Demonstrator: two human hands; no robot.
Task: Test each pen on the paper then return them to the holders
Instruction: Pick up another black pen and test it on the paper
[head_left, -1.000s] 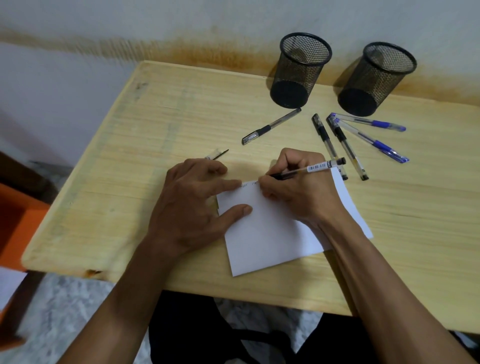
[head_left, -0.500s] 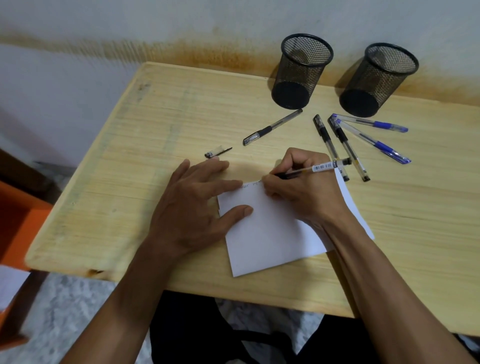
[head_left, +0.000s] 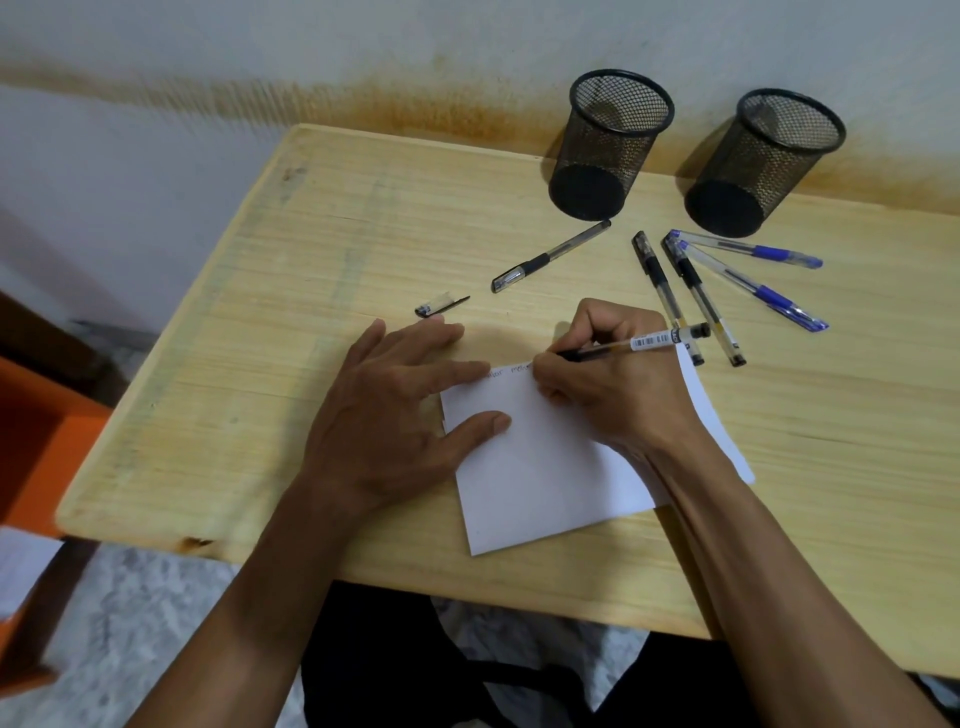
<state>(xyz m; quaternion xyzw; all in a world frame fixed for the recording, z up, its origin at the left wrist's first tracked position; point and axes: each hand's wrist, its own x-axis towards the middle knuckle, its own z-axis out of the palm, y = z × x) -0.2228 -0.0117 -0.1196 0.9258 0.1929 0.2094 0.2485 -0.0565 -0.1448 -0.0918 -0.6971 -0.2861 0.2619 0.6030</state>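
A white paper (head_left: 545, 467) lies near the front of the wooden table (head_left: 260, 364). My left hand (head_left: 395, 415) rests flat on the paper's left edge, fingers spread. My right hand (head_left: 618, 384) grips a clear black-ink pen (head_left: 649, 342), tip on the paper's top edge beside faint writing. Its cap (head_left: 441, 306) lies beyond my left hand. One black pen (head_left: 550, 255) lies near the left mesh holder (head_left: 608, 145). Two more black pens (head_left: 691, 291) and two blue pens (head_left: 753, 270) lie below the right mesh holder (head_left: 763, 161). Both holders look empty.
The table stands against a stained white wall (head_left: 363, 62). An orange piece of furniture (head_left: 36, 441) sits at the left, below the table's level. The table's front edge runs just behind my forearms.
My right hand has moved the pen tip a little to the right along the paper's top edge, leaving more writing. My left hand's fingers have spread, uncovering the cap.
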